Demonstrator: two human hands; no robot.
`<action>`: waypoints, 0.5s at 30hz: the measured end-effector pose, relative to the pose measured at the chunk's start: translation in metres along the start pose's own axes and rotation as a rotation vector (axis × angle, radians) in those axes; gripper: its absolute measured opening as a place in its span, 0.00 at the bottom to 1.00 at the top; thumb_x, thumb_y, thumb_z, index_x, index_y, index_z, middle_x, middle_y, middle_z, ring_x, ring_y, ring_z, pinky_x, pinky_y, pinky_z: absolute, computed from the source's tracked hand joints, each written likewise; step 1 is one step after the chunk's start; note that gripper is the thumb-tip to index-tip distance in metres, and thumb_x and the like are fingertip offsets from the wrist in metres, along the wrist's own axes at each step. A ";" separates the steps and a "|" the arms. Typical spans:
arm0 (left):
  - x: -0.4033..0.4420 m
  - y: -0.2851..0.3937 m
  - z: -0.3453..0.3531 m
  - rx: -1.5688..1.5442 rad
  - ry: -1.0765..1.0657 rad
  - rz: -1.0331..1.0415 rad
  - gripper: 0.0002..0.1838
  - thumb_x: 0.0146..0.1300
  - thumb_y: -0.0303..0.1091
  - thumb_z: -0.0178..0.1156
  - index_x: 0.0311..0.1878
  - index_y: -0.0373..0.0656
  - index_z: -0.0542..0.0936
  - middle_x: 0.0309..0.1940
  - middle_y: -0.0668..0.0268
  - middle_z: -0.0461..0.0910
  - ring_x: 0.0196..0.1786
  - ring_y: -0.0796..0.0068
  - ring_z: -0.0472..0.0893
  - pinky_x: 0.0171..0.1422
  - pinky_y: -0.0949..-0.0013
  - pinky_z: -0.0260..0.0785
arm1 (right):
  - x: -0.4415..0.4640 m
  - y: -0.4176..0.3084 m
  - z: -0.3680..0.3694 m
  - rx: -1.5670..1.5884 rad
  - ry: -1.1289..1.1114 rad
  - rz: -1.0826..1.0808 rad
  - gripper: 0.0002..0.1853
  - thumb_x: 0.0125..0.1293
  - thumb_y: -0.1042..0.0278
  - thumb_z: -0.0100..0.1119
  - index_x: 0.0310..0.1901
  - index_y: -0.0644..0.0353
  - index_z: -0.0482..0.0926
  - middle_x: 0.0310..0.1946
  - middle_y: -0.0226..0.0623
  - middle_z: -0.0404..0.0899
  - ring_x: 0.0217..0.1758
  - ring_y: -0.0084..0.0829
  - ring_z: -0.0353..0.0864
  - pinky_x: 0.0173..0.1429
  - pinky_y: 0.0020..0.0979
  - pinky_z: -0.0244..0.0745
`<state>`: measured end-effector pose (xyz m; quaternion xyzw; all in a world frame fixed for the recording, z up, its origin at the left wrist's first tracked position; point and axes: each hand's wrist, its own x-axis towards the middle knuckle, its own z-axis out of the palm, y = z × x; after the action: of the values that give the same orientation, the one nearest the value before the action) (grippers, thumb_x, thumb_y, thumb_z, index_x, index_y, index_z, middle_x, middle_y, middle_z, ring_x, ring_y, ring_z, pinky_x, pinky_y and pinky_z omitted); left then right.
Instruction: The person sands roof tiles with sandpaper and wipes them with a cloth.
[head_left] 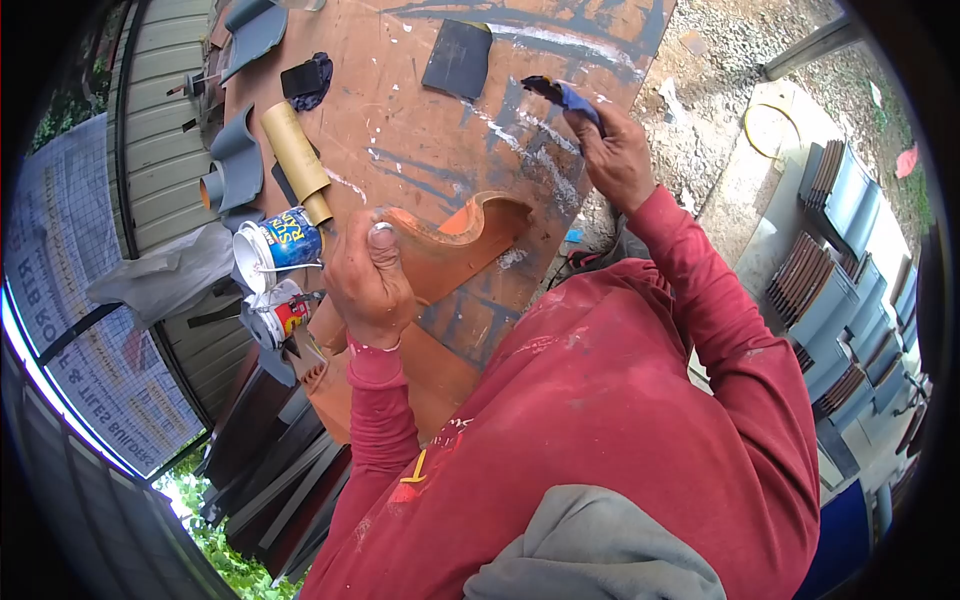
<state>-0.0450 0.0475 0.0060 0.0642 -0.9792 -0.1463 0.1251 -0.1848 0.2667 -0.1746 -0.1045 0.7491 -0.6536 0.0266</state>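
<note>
My left hand (370,285) is closed on the left end of a curved orange clay roof tile (450,255), with the thumb on top. The tile lies tilted on the table, its wavy edge facing up. Above the table's right side, my right hand (618,155) pinches a dark blue rag (570,98) with a blackened end. The rag is apart from the tile. More orange tile (430,375) shows below my left wrist, partly covered by my sleeve.
A blue paint bucket (290,240) and a smaller paint can (278,318) stand at the left. Nearby are a tan curved piece (297,160) and grey tiles (238,155). A dark square sheet (456,60) lies on the paint-streaked table (380,60). Stacked grey tiles (810,285) stand right.
</note>
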 end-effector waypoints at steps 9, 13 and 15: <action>0.004 -0.003 0.004 0.101 0.052 -0.020 0.22 0.85 0.46 0.43 0.44 0.40 0.81 0.34 0.51 0.81 0.40 0.40 0.80 0.43 0.47 0.70 | -0.081 0.010 0.063 0.204 -0.538 -0.089 0.33 0.64 0.86 0.57 0.72 0.55 0.75 0.72 0.46 0.74 0.73 0.51 0.74 0.75 0.48 0.71; 0.011 -0.009 0.011 0.066 0.051 -0.014 0.22 0.85 0.46 0.44 0.44 0.41 0.81 0.33 0.50 0.81 0.39 0.39 0.80 0.42 0.47 0.70 | -0.078 0.025 0.046 0.022 -0.473 0.094 0.34 0.63 0.87 0.56 0.71 0.52 0.77 0.68 0.47 0.77 0.66 0.52 0.80 0.67 0.48 0.77; 0.001 -0.015 0.005 0.058 0.026 -0.045 0.22 0.85 0.46 0.44 0.44 0.41 0.81 0.33 0.50 0.81 0.38 0.38 0.80 0.41 0.47 0.70 | -0.083 -0.034 0.045 0.249 -0.156 -0.307 0.35 0.61 0.84 0.58 0.72 0.49 0.78 0.64 0.45 0.80 0.61 0.51 0.81 0.66 0.47 0.78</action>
<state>-0.0458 0.0348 -0.0032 0.0915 -0.9797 -0.1198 0.1324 -0.0913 0.2350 -0.1557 -0.2634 0.6335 -0.7276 -0.0027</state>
